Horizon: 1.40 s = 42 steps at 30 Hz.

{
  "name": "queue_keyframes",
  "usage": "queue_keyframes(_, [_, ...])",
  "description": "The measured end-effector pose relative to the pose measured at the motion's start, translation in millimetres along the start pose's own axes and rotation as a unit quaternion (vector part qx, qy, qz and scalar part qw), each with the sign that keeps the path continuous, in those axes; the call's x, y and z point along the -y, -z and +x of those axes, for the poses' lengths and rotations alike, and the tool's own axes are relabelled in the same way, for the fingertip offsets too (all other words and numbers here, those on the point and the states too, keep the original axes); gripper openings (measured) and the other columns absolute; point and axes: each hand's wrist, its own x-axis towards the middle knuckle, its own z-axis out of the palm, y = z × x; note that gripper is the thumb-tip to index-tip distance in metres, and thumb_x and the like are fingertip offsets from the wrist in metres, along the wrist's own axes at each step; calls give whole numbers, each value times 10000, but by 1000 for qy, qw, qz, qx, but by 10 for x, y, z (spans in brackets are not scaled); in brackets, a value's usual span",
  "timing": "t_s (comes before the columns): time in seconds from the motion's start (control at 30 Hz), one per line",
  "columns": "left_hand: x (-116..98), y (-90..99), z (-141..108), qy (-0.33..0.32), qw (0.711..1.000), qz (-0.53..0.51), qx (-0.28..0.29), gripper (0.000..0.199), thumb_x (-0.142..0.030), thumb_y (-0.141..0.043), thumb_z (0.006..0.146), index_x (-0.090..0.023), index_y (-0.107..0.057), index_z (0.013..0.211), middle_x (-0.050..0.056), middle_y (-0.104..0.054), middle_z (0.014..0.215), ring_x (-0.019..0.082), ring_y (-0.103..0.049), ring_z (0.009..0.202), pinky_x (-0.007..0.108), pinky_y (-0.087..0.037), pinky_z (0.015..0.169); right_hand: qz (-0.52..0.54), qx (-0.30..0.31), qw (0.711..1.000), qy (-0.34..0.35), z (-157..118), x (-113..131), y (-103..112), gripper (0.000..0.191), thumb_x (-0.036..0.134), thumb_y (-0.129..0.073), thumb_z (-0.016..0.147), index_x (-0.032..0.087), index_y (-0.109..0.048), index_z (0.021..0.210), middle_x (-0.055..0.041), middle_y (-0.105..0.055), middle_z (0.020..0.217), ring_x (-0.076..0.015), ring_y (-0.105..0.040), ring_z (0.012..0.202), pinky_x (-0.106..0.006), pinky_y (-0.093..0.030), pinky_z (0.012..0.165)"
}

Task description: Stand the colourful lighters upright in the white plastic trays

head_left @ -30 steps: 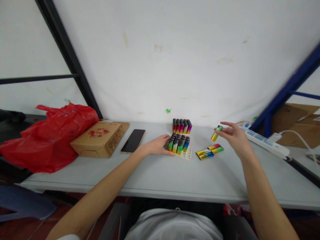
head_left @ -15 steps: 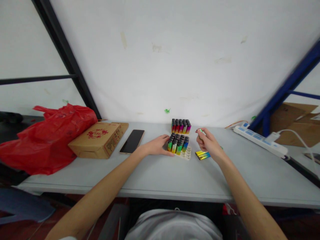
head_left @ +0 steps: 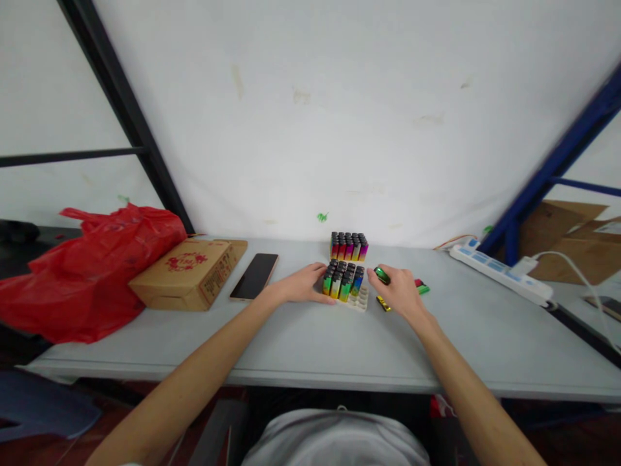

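A white tray [head_left: 359, 301] stands on the table with several upright lighters [head_left: 341, 282] in green, yellow and blue; holes show bare along its right front. My left hand [head_left: 306, 285] grips the tray's left side, thumb at the front corner and fingers behind. Just right of the tray, my right hand [head_left: 395, 288] is closed on a shiny green lighter [head_left: 382, 276], tilted, its lower end hidden. Yellow lighters [head_left: 383, 303] lie partly under that hand. Beyond its wrist are more loose lighters [head_left: 423, 288], green and red.
Behind the tray stands a second block of lighters [head_left: 349, 246], red to purple. On the left lie a phone [head_left: 255, 276], a cardboard box [head_left: 187, 275] and a red plastic bag [head_left: 107, 272]. A white power strip [head_left: 502, 274] runs along the right of the grey table [head_left: 310, 349].
My right hand has moved left and turned, bringing the green lighter closer to the tray. More of the loose lighters behind the wrist now shows. My left hand keeps its hold.
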Motion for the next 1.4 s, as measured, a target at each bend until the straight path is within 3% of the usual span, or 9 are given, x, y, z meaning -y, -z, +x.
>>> queue_keyframes(0.5, [0, 9, -2, 1, 1000, -2, 2, 844, -623, -825, 774, -190, -557, 1447, 156, -567, 1484, 358, -535, 1378, 476, -391, 1222, 33, -9, 999, -9, 36, 12, 5, 395, 469, -448, 973, 249, -421, 646, 12, -479, 555, -158, -381, 553, -304, -270, 608])
queue_keyframes(0.73, [-43, 21, 1, 16, 1000, 8, 14, 868, -593, -829, 779, -147, -541, 1466, 188, -545, 1508, 370, -521, 1390, 486, -383, 1226, 89, 5, 996, -2, 37, 11, 53, 348, 516, -380, 1054, 256, -482, 846, 17, -540, 645, -190, -522, 607, -296, -327, 629])
queue_keyframes(0.87, [-35, 20, -6, 10, 1000, 4, 5, 853, -611, -826, 776, -177, -550, 1457, 172, -556, 1504, 367, -533, 1380, 491, -401, 1212, 116, 30, 992, 32, 51, -7, 77, 379, 502, -360, 1073, 247, -490, 825, -21, -609, 729, -202, -579, 704, -298, -391, 681])
queue_keyframes(1.0, [-30, 21, -11, 6, 1000, -1, 0, 845, -623, -823, 773, -193, -558, 1450, 163, -574, 1489, 371, -546, 1366, 497, -409, 1204, 97, 6, 991, 94, 62, -43, 88, 422, 505, -396, 1066, 240, -434, 740, -29, -568, 747, -189, -530, 708, -306, -378, 688])
queue_keyframes(1.2, [-54, 30, -12, 9, 1000, 6, 2, 854, -644, -811, 780, -189, -555, 1456, 160, -559, 1507, 368, -532, 1388, 475, -395, 1218, 108, 97, 984, 106, 26, -66, 119, 560, 584, -442, 1045, 226, -373, 620, 42, -396, 546, -123, -363, 533, -296, -258, 572])
queue_keyframes(1.4, [-42, 30, -11, 14, 1000, 8, 4, 869, -655, -816, 768, -175, -564, 1448, 168, -565, 1492, 372, -537, 1383, 458, -403, 1211, 164, 157, 972, 51, -9, -41, 134, 551, 621, -508, 1007, 216, -520, 633, 32, -546, 485, -126, -475, 460, -271, -341, 531])
